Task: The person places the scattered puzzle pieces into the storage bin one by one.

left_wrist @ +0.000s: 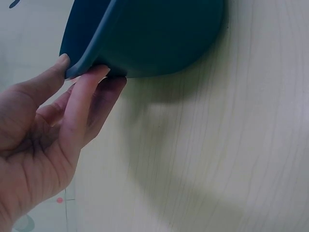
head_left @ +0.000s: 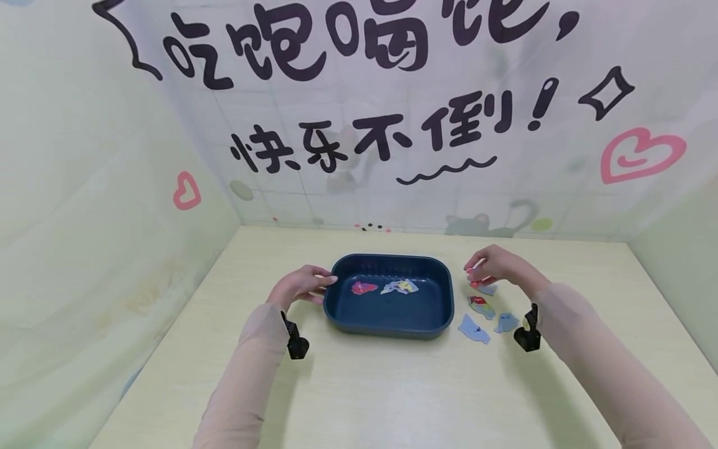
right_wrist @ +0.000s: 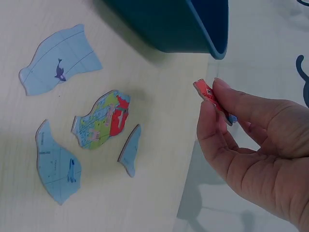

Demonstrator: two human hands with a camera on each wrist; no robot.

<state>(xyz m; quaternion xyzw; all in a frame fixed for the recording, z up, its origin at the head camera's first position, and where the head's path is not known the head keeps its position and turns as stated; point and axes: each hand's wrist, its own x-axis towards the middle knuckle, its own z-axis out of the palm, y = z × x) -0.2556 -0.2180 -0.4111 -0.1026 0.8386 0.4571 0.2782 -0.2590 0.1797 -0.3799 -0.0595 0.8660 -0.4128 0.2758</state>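
A dark blue rectangular tub [head_left: 392, 327] stands on the table with a pink-red puzzle piece [head_left: 364, 287] and some pale multicoloured puzzle pieces [head_left: 400, 287] inside. My left hand [head_left: 303, 284] pinches the tub's left rim between thumb and fingers, as the left wrist view shows at the rim [left_wrist: 91, 53]. To the right of the tub, my right hand [head_left: 493, 264] pinches a red puzzle piece [right_wrist: 210, 96] with some blue on it, held off the table. Near this hand lie a red, green and blue puzzle piece [right_wrist: 105, 119] and a narrow blue piece [right_wrist: 130, 151].
Two larger blue puzzle pieces, one with a dolphin-like figure [right_wrist: 60, 60] and one with a whale-like figure [right_wrist: 58, 164], lie on the table right of the tub. Behind the table [head_left: 359, 393] hangs a printed backdrop [head_left: 336, 206], with pale cloth [head_left: 112, 218] at the left.
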